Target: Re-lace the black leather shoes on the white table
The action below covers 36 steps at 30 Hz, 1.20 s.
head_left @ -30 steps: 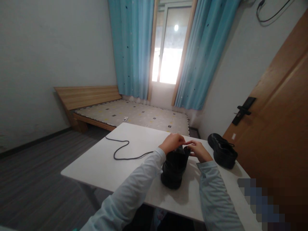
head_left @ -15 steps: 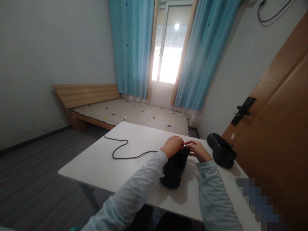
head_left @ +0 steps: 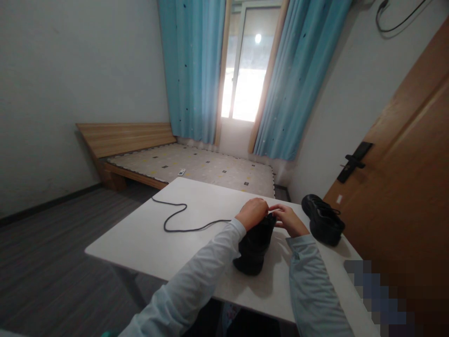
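A black shoe (head_left: 253, 252) stands on the white table (head_left: 196, 248), its heel toward me. Curled over its far end, my left hand (head_left: 253, 213) is closed on the shoe, its fingertips mostly hidden. From the right, my right hand (head_left: 288, 220) reaches to the same end with bent fingers, thumb and fingertips drawn together close to the left hand. Whatever is pinched there is too small to make out. A long dark shoelace (head_left: 175, 230) snakes across the table from the left edge and passes out of sight behind my left wrist.
A second black shoe (head_left: 323, 220), laced, rests at the table's right edge. Beyond the table is a low bed (head_left: 196, 161) with a small white object (head_left: 181, 172) on it. A brown door (head_left: 396, 154) with a black handle is close on the right.
Almost nothing differs. My left hand has shifted very slightly at the shoe's far end; the shoe and the right hand hold their places.
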### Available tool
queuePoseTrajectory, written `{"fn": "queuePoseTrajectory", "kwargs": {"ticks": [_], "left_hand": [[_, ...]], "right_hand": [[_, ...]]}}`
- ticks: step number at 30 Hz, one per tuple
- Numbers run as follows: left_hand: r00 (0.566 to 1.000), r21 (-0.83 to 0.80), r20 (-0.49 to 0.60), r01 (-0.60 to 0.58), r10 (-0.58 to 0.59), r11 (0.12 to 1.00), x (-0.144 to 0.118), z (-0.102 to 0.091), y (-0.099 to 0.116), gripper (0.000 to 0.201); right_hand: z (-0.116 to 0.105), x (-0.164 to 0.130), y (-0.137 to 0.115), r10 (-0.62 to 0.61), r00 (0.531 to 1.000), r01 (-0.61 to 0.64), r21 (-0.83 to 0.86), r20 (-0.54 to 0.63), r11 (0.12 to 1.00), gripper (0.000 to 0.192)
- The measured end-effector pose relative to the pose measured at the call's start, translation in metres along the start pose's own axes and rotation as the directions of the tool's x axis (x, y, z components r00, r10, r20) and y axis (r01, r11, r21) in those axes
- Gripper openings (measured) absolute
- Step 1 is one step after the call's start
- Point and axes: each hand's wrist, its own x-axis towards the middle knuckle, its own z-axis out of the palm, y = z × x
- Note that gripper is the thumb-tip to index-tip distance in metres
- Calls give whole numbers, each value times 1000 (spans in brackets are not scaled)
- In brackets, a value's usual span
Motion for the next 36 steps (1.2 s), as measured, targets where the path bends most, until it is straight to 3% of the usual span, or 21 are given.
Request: {"fn": "queuePoseTrajectory", "kwargs": {"ticks": [8,11,15,22,27,32,36], "left_hand": [[996,-4,45,78,-77,997,-1,0,1,18],[993,-49,12,119,-119,992,-2,2,-1,19],[988,-74,30,152,-151,986,-2,2,-1,20],[991,-178,28,136,-133,975,-1,4,-3,15],[996,-379,19,84,-83,922,-1,-3,-11,17],[973,-354,-50,195,-227,915,-8,-13,-35,24],[944,-328,51,324,-326,887,-18,-12,-58,28]], "right_hand": [[-2,2,3,26,1000,-26,47,11,999,12],[-8,2,6,32,995,-35,30,93,999,7],[-13,3,9,31,985,-21,-59,172,998,16],[-14,6,13,14,990,-1,-91,141,996,25],[-15,6,13,34,991,-26,-61,130,998,20],[-18,9,14,30,999,-28,-41,45,999,17],[-21,12,16,-11,999,10,-10,-46,1000,13]]}}
